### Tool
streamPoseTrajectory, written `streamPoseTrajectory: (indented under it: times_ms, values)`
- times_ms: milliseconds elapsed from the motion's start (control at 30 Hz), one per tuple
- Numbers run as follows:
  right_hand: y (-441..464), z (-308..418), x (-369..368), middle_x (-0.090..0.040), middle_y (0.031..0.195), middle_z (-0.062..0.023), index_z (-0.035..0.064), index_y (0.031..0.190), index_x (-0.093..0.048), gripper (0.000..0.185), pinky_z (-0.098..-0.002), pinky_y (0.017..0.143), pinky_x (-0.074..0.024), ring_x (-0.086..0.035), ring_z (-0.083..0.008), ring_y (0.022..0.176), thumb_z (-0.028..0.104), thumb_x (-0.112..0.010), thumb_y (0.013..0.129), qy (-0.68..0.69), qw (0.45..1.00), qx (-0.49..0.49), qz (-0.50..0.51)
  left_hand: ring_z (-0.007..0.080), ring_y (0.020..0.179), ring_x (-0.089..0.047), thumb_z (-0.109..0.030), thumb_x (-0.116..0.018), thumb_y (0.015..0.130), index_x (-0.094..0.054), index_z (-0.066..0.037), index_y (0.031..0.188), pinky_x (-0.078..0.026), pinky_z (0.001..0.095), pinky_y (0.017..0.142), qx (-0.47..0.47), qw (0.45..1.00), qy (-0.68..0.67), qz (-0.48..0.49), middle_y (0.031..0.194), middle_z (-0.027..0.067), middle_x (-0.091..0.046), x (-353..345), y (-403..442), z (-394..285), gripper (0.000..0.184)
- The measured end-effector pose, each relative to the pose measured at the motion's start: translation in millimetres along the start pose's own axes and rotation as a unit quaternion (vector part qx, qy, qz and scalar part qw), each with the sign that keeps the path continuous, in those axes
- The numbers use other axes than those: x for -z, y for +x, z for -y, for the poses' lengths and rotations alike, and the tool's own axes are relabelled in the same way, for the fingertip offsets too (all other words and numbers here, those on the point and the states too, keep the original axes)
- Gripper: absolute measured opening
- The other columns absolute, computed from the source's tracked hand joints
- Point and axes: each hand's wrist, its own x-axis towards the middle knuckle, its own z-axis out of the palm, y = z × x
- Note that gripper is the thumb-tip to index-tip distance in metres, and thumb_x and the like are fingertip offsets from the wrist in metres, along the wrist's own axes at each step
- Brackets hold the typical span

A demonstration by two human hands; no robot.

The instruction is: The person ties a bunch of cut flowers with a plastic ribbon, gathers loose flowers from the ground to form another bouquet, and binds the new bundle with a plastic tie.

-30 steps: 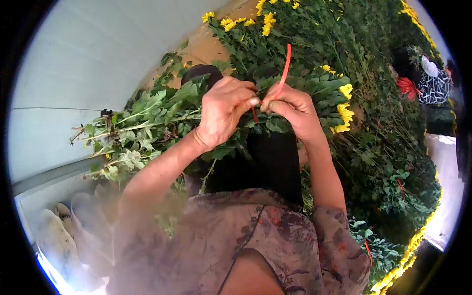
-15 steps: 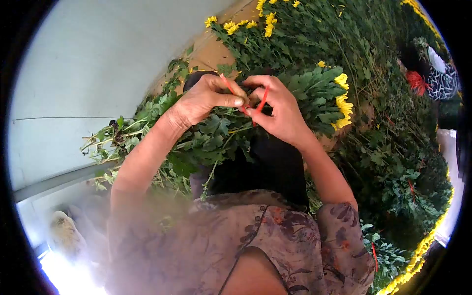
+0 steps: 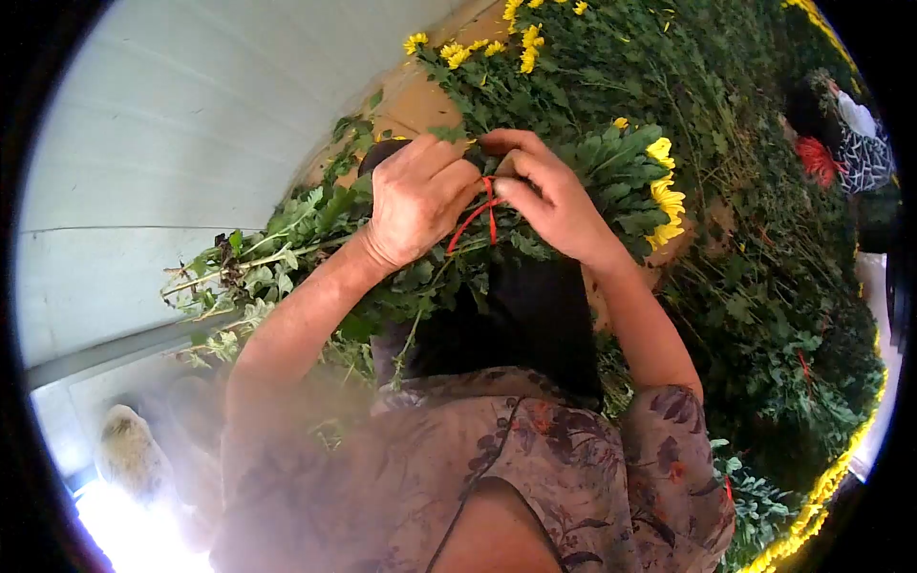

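Observation:
A leafy bunch of yellow chrysanthemums lies across my lap, its blooms at the right and its cut stems at the left. Around its middle runs a red string, with loose ends hanging toward me. My left hand is closed at the string, its back turned up so the fingertips are hidden. From the other side, my right hand pinches the string between thumb and curled fingers. Both hands rest close together on top of the foliage.
A pale panelled wall rises at the left. Heaps of chrysanthemum stems cover the floor to the right, with a red-tied bunch among them. At the far right are red strands beside a black-and-white patterned cloth.
My left hand has turned over, back up, and moved slightly down against the bunch. The red ends that stood up between my fingers now hang down toward me.

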Motion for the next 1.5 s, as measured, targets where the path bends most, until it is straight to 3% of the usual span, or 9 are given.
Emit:
streamPoseTrajectory:
  times_ms: [367, 600, 700, 900, 1067, 1167, 1233, 1300, 1500]
  values:
    - [-44, 36, 14, -0.048, 0.12, -0.0135, -0.0016, 0.077, -0.05, 0.015, -0.0392, 0.088, -0.0444, -0.047, -0.0311, 0.113, -0.004, -0.065, 0.074, -0.264, 0.955, 0.115, 0.067, 0.0157, 0.074, -0.053, -0.011, -0.07, 0.078, -0.061, 0.0, 0.079, -0.042, 0.0303, 0.067, 0.281, 0.922, -0.159, 0.215, 0.076, 0.0057, -0.058, 17, -5, 16, 0.014]
    - [-33, 63, -20, -0.052, 0.071, -0.0056, 0.0023, 0.074, -0.051, 0.016, -0.0275, 0.061, -0.0415, -0.049, -0.0163, 0.061, 0.006, -0.054, 0.089, 0.145, 0.986, -0.079, 0.002, 0.0158, 0.067, -0.049, -0.033, -0.058, 0.092, -0.053, -0.006, 0.072, -0.041, 0.0299, 0.072, 0.429, 0.661, -0.608, 0.097, 0.069, 0.0041, -0.055, 5, 9, -1, 0.034]
    - [-63, 41, -32, -0.044, 0.068, -0.0118, 0.0022, 0.077, -0.048, 0.015, -0.0299, 0.061, -0.0416, -0.049, -0.0177, 0.064, 0.009, -0.053, 0.089, -0.194, 0.974, 0.111, 0.024, 0.0152, 0.058, -0.048, -0.028, -0.06, 0.091, -0.048, -0.006, 0.07, -0.038, 0.0302, 0.06, 0.447, 0.62, -0.64, 0.078, 0.058, 0.0044, -0.048, -2, -1, 17, 0.033]
    - [-74, 47, -15, -0.052, 0.079, -0.0063, 0.0003, 0.081, -0.049, 0.013, -0.0285, 0.066, -0.0418, -0.05, -0.0161, 0.07, 0.009, -0.051, 0.09, 0.162, 0.975, -0.147, -0.041, 0.0116, 0.064, -0.045, -0.023, -0.06, 0.091, -0.054, -0.003, 0.082, -0.038, 0.0276, 0.06, 0.383, 0.735, -0.543, 0.134, 0.069, 0.0024, -0.051, -12, -11, 3, 0.023]
    - [-24, 56, -21, -0.055, 0.085, -0.0056, -0.0016, 0.093, -0.055, 0.01, -0.0268, 0.067, -0.0436, -0.054, -0.0174, 0.072, 0.008, -0.054, 0.09, 0.032, 0.991, 0.06, -0.117, 0.0155, 0.07, -0.055, -0.011, -0.071, 0.082, -0.061, 0.0, 0.097, -0.047, 0.0319, 0.066, 0.153, 0.897, -0.375, 0.179, 0.076, 0.0075, -0.059, -3, -14, -8, 0.021]
    - [-24, 59, -32, -0.058, 0.09, -0.0097, -0.0001, 0.104, -0.056, 0.017, -0.0299, 0.067, -0.0463, -0.057, -0.0205, 0.071, 0.009, -0.057, 0.09, -0.068, 0.986, 0.09, -0.121, 0.0159, 0.072, -0.059, -0.01, -0.068, 0.085, -0.062, 0.0, 0.101, -0.049, 0.0313, 0.068, 0.132, 0.901, -0.383, 0.154, 0.08, 0.0082, -0.062, -9, -26, 3, 0.02]
    - [-38, 65, -37, -0.06, 0.094, -0.0153, 0.003, 0.111, -0.054, 0.026, -0.0345, 0.067, -0.0492, -0.06, -0.026, 0.072, 0.011, -0.061, 0.088, -0.066, 0.987, -0.105, -0.101, 0.013, 0.073, -0.06, -0.007, -0.063, 0.089, -0.062, 0.001, 0.1, -0.049, 0.0288, 0.068, 0.141, 0.883, -0.419, 0.158, 0.08, 0.0064, -0.063, -4, -24, 0, 0.014]
    - [-47, 41, -45, -0.061, 0.097, -0.0172, 0.0055, 0.113, -0.052, 0.03, -0.0375, 0.067, -0.0508, -0.063, -0.029, 0.073, 0.011, -0.063, 0.086, -0.19, 0.971, -0.039, -0.137, 0.0097, 0.072, -0.059, -0.007, -0.058, 0.092, -0.062, 0.003, 0.098, -0.05, 0.0256, 0.067, 0.285, 0.803, -0.506, 0.135, 0.08, 0.0039, -0.062, -3, -23, -3, 0.012]
    - [-43, 38, -46, -0.062, 0.086, -0.0111, 0.0061, 0.094, -0.059, 0.013, -0.0389, 0.061, -0.0502, -0.063, -0.0327, 0.072, 0.015, -0.063, 0.086, -0.225, 0.965, -0.03, -0.134, 0.0082, 0.072, -0.058, -0.008, -0.058, 0.093, -0.061, 0.003, 0.102, -0.05, 0.0239, 0.068, 0.28, 0.851, -0.432, 0.099, 0.078, 0.0042, -0.063, -7, -22, -8, 0.014]
